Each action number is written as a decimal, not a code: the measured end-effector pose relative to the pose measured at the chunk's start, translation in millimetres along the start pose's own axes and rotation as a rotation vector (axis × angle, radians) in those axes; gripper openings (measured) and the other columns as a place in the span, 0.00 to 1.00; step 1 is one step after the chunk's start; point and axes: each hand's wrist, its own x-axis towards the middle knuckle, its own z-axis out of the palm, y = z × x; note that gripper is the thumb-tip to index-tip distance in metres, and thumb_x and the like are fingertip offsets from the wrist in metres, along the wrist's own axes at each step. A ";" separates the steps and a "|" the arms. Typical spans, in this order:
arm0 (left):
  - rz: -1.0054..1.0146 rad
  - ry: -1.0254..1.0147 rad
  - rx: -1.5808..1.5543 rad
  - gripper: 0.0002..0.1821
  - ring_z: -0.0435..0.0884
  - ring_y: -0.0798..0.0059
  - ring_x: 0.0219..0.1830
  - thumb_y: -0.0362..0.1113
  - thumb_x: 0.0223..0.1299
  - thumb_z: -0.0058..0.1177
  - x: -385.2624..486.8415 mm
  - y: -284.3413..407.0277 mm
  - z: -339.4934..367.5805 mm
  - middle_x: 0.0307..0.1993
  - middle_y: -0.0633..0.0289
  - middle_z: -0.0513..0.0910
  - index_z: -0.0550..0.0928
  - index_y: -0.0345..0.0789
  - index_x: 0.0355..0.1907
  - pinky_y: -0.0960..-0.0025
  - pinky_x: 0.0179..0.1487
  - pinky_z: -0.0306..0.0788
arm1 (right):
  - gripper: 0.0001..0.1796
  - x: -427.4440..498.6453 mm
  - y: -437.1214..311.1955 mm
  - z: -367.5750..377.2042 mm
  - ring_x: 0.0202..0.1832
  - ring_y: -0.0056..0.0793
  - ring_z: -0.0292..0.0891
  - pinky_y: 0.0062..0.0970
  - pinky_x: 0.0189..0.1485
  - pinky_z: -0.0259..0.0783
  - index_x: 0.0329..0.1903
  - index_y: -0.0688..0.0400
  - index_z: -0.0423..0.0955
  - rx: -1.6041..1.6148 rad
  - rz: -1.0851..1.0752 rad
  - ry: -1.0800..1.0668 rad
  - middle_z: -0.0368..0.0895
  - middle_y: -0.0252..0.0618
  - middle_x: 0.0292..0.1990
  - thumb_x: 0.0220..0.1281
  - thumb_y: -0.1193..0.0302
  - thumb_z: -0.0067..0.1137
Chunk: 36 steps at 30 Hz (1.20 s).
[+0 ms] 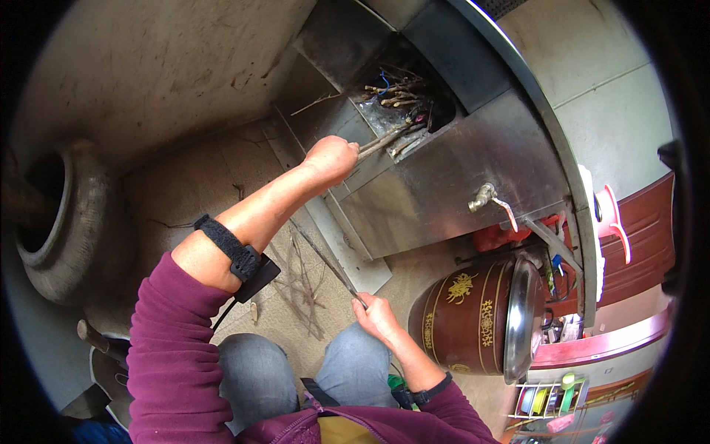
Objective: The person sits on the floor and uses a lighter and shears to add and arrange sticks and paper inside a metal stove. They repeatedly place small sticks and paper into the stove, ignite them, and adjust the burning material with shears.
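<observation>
My left hand [333, 160] is closed around a few thin sticks [383, 141]. Their far ends reach into the square firebox opening [452, 119] of a metal-clad stove [410, 194]. Inside lie several short cut branches [402, 100], a blue strip [384, 83] and some crumpled clear plastic [383, 117]. A small pink-red spot shows near the stick tips; whether it is flame I cannot tell. Above my knee, my right hand [377, 319] grips one end of a long, thin dark rod [327, 263], possibly a fire poker, which slants down toward the stove base.
Loose twigs [302, 294] are scattered on the tiled floor before my knees. A brown lidded jar [466, 316] stands at the right, below a brass tap [481, 197] jutting from the stove. To the left is a large earthenware jar [83, 222] beside the wall.
</observation>
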 end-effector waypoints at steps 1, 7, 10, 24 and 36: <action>-0.006 0.000 0.006 0.24 0.72 0.64 0.21 0.48 0.67 0.41 -0.1 0.8 0.0 0.18 0.56 0.73 0.77 0.30 0.25 0.59 0.30 0.67 | 0.13 -1.0 2.4 4.7 0.35 0.51 0.81 0.38 0.38 0.74 0.42 0.62 0.78 0.030 -0.014 0.023 0.80 0.58 0.30 0.62 0.66 0.54; 0.053 0.053 0.078 0.27 0.83 0.52 0.31 0.48 0.69 0.36 -3.8 1.0 -0.2 0.26 0.46 0.81 0.81 0.25 0.31 0.55 0.41 0.74 | 0.14 -2.4 20.6 26.5 0.30 0.38 0.81 0.33 0.35 0.73 0.42 0.63 0.78 0.098 -0.008 0.100 0.81 0.51 0.26 0.63 0.65 0.53; 0.011 0.035 0.098 0.27 0.83 0.51 0.36 0.47 0.69 0.36 -4.1 2.4 0.6 0.28 0.45 0.82 0.82 0.25 0.32 0.55 0.47 0.72 | 0.14 2.5 32.4 28.3 0.27 0.28 0.76 0.30 0.33 0.71 0.41 0.62 0.79 0.167 0.063 0.049 0.79 0.44 0.23 0.64 0.64 0.53; -0.066 0.034 0.021 0.27 0.82 0.50 0.40 0.48 0.68 0.38 -6.3 2.4 1.4 0.30 0.45 0.82 0.81 0.24 0.33 0.56 0.48 0.72 | 0.14 4.5 31.6 35.1 0.31 0.35 0.80 0.32 0.37 0.73 0.43 0.60 0.79 0.114 0.002 0.122 0.81 0.49 0.28 0.64 0.64 0.53; 0.008 0.094 0.106 0.26 0.79 0.45 0.48 0.48 0.67 0.40 -1.2 -5.1 7.1 0.40 0.38 0.81 0.82 0.24 0.37 0.55 0.53 0.70 | 0.13 4.3 28.1 34.5 0.32 0.43 0.81 0.35 0.37 0.74 0.41 0.60 0.79 0.130 0.003 0.130 0.81 0.52 0.28 0.62 0.64 0.55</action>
